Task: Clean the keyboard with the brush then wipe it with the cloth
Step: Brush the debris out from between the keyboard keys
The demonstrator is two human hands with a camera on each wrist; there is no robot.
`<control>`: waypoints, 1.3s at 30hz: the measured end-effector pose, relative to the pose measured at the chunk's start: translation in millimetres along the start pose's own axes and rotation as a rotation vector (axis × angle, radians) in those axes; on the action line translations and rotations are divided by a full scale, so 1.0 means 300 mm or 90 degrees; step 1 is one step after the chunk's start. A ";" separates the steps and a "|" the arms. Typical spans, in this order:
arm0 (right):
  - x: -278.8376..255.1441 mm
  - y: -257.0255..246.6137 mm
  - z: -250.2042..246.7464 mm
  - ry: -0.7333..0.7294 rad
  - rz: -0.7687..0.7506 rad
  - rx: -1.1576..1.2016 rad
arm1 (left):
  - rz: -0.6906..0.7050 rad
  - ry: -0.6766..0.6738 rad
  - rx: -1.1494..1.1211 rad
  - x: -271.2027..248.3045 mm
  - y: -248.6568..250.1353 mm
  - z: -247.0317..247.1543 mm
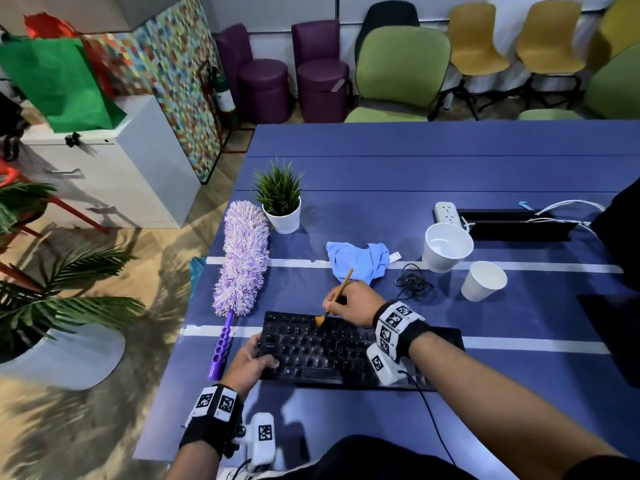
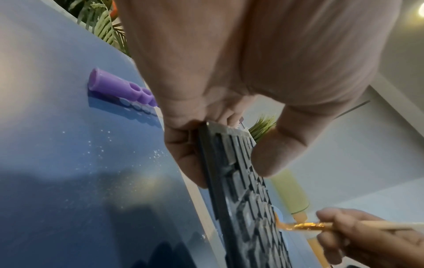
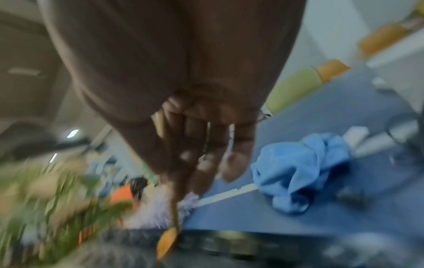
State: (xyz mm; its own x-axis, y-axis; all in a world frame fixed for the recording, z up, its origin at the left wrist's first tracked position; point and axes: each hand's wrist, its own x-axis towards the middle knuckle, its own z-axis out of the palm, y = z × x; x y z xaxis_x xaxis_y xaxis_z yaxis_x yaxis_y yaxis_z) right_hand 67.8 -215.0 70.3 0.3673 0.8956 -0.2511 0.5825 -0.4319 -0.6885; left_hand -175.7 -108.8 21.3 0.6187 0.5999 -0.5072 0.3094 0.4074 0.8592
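Duster [image 1: 242, 258] flanks keyboard [image 1: 332, 351] left; cloth [image 1: 358, 259], cable [image 1: 414, 282] behind.

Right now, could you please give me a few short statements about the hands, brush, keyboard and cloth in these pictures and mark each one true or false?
1. The right hand holds the thin wooden-handled brush with its orange bristles on the black computer keyboard. True.
2. The left hand lies flat on the table, away from the keyboard. False: it grips the keyboard's left end, thumb on the keys.
3. The crumpled light-blue cloth lies on the blue table beyond the keyboard, touched by neither hand. True.
4. The fluffy purple duster lies to the right of the keyboard. False: it lies to the left, handle beside the left hand.
5. The two white paper cups are stacked together. False: they stand apart.
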 end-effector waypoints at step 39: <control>-0.153 0.112 -0.065 0.031 0.142 0.032 | -0.078 0.061 0.056 0.000 -0.019 -0.002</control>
State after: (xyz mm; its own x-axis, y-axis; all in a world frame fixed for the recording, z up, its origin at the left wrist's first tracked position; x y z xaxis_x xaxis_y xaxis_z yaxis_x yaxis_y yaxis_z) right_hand 84.6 -272.9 71.8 0.5186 0.7717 -0.3681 0.4462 -0.6115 -0.6534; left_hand -178.0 -110.6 16.5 0.5016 0.6147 -0.6088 0.4432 0.4217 0.7910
